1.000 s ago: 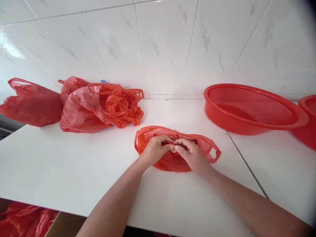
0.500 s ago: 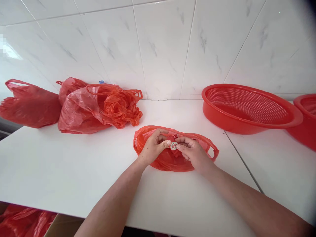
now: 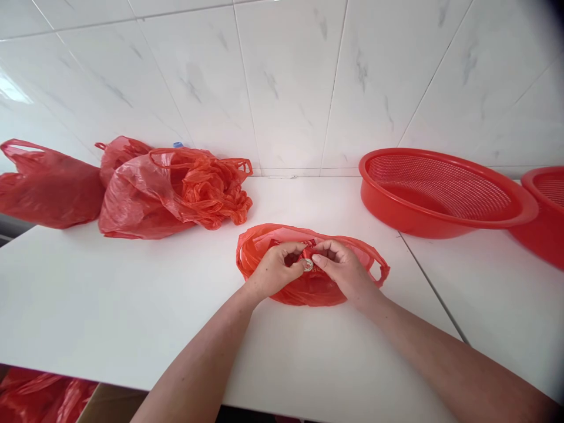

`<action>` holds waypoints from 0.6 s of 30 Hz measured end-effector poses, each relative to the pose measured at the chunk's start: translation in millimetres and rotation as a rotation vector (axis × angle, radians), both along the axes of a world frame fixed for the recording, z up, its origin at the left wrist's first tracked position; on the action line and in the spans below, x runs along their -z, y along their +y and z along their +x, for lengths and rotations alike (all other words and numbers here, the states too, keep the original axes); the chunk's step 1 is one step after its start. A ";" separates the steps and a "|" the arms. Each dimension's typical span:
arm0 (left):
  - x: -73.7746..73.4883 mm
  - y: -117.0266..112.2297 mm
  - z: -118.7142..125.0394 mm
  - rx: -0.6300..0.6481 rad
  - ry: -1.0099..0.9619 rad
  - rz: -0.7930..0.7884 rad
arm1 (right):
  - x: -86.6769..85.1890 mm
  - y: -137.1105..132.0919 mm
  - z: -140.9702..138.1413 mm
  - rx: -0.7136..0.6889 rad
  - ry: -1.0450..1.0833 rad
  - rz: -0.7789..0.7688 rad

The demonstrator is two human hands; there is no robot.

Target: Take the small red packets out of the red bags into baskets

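A flattened red plastic bag [image 3: 264, 241] lies on the white table [image 3: 132, 294] in front of me, its mouth open toward the wall. Over it my left hand [image 3: 275, 271] and my right hand [image 3: 341, 269] meet, fingers curled. Between their fingertips they pinch a small red item with a round silver-white disc [image 3: 307, 264]. Red printed packets show inside the bag behind my fingers. Both forearms reach in from the bottom edge.
A heap of crumpled red plastic bags [image 3: 171, 191] lies at the back left, with another red bag [image 3: 48, 188] further left. A large red perforated basin [image 3: 440, 191] stands at the right, a second one [image 3: 546, 205] at the frame edge. A tiled wall runs behind.
My fingers have closed in tighter around the small disc, which has turned between the fingertips. The hands stay over the same bag; the view shifted slightly.
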State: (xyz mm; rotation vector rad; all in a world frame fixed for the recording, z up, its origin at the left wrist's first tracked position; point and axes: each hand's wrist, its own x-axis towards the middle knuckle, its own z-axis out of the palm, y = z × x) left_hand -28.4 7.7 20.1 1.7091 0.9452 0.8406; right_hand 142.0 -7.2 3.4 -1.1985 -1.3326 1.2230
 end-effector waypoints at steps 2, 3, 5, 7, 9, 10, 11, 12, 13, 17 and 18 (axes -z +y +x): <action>1.5 0.3 0.5 -0.038 -0.020 0.003 | -0.6 0.1 0.4 0.008 -0.007 -0.028; 2.3 1.1 0.5 -0.063 -0.038 0.001 | -0.8 0.0 0.6 0.024 -0.004 -0.046; 3.4 3.5 -0.4 -0.100 -0.064 -0.004 | -0.7 0.0 1.3 0.055 0.023 -0.076; 3.6 6.2 -2.3 -0.107 -0.062 -0.017 | 0.7 0.5 2.3 0.067 0.074 -0.090; 3.5 8.5 -4.5 -0.104 -0.047 -0.026 | 2.8 1.5 3.5 0.059 0.119 -0.097; 3.5 9.4 -5.5 -0.102 -0.039 -0.026 | 3.6 2.0 3.9 0.050 0.128 -0.105; 3.5 10.0 -6.3 -0.105 -0.033 -0.022 | 4.0 2.4 4.1 0.043 0.127 -0.115; 3.6 10.3 -7.0 -0.109 -0.028 -0.016 | 3.8 2.5 4.1 0.039 0.121 -0.124; 3.7 10.5 -7.6 -0.112 -0.024 -0.012 | 3.1 2.5 3.9 0.040 0.115 -0.129; 3.6 10.2 -8.2 -0.118 0.030 -0.010 | -2.5 1.4 2.5 0.035 0.099 -0.122; 3.4 9.9 -8.0 -0.120 0.047 -0.007 | -3.7 1.1 2.3 0.025 0.089 -0.119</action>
